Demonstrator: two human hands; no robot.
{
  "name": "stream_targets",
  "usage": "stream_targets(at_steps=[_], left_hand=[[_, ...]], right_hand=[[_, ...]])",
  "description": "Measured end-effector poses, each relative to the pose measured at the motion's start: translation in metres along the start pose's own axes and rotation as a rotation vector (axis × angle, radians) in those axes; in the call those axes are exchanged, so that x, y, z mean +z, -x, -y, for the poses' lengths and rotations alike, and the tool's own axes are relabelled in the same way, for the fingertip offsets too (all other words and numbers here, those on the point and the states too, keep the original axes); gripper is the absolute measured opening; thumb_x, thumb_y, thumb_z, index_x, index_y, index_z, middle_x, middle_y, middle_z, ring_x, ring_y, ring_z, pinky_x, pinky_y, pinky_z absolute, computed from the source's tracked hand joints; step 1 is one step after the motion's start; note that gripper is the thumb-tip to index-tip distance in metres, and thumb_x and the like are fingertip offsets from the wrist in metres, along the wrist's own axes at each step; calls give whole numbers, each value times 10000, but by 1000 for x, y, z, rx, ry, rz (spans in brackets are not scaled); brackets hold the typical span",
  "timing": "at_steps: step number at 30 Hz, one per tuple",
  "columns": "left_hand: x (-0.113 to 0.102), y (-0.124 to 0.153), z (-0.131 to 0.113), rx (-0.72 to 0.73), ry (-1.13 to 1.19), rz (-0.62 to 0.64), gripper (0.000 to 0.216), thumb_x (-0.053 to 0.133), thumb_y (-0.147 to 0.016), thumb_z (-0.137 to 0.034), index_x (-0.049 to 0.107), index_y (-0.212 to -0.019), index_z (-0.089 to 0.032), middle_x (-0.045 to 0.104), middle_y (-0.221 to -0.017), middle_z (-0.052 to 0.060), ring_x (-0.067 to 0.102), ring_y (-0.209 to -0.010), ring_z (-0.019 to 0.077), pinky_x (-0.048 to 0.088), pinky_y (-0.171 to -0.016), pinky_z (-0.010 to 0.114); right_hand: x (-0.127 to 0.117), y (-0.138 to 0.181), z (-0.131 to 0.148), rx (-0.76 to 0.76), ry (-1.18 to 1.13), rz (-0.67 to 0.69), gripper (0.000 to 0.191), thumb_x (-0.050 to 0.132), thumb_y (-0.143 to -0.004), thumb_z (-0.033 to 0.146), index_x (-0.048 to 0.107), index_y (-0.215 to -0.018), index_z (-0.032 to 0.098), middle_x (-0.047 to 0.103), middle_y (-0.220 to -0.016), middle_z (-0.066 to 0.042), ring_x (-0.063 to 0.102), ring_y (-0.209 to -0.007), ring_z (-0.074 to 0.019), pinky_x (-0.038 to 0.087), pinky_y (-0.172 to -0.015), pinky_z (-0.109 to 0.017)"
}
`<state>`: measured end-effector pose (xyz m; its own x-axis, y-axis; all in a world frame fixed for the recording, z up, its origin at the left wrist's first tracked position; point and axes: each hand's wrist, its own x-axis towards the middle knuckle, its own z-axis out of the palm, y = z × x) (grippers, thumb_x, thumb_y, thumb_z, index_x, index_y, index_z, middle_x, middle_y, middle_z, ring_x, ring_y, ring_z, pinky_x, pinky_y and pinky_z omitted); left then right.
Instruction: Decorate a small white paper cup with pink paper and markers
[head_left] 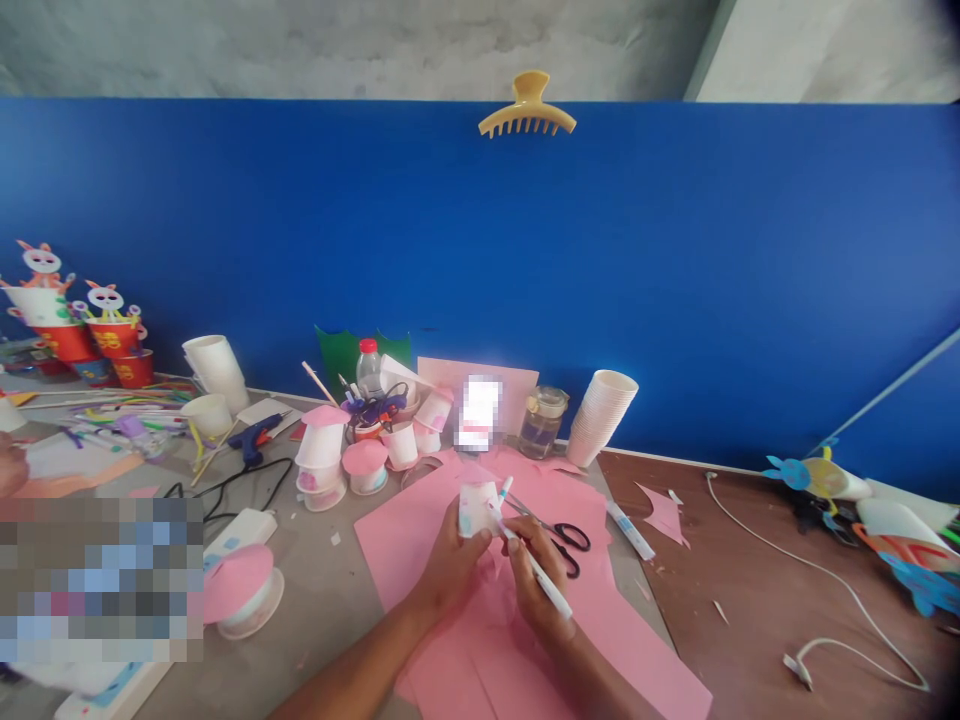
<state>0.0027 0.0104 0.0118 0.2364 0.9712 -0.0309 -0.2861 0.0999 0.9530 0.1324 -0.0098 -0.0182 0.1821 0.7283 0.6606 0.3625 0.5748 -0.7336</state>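
My left hand (454, 550) is closed around a small white paper cup (476, 508) with faint pink and blue colouring on its side. In my right hand (536, 570) is a white marker (551, 588), its tip end close to the cup's right side. A short white piece with a light blue end (506, 488) shows beside the cup; what supports it is hidden. Both hands are over pink paper sheets (600, 620). Black-handled scissors (574, 538) lie on the paper just beyond my right hand. Another white marker (630, 531) rests at the paper's right edge.
Behind the hands stand a lit phone (478, 412), a glass jar (541, 425) and stacked paper cups (602, 418). Pink-topped cup models (321, 455), a blue glue gun (257, 437) and a power strip (232, 540) are leftward. A white cable (817, 570) lies right. A blue partition (450, 230) rises behind.
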Motion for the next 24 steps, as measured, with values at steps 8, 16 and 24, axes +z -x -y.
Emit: stream_targets(at_steps=[8, 16, 24], left_hand=[[1, 1, -3, -14, 0, 41, 331, 602, -791, -267, 569, -1114, -205, 612, -969, 42, 557, -886, 184, 454, -805, 311], [-2, -2, 2, 1, -10, 34, 427, 616, -789, -288, 519, -1197, -208, 614, -984, 47, 561, -912, 192, 449, -832, 324], [1, -1, -1, -9, 33, 40, 436, 658, -757, -328, 548, -1157, -196, 619, -986, 56, 557, -919, 205, 441, -837, 327]], right_hand=[[1, 0, -3, 39, 11, -9, 147, 467, -901, 246, 602, -939, 201, 606, -798, -31, 588, -721, -163, 460, -626, -282], [0, 1, -4, 52, -4, -7, 154, 468, -901, 261, 605, -943, 205, 610, -807, -31, 588, -721, -164, 459, -622, -281], [1, 3, -4, 37, -37, -28, 145, 478, -900, 261, 601, -953, 205, 603, -816, -34, 588, -736, -166, 464, -621, -280]])
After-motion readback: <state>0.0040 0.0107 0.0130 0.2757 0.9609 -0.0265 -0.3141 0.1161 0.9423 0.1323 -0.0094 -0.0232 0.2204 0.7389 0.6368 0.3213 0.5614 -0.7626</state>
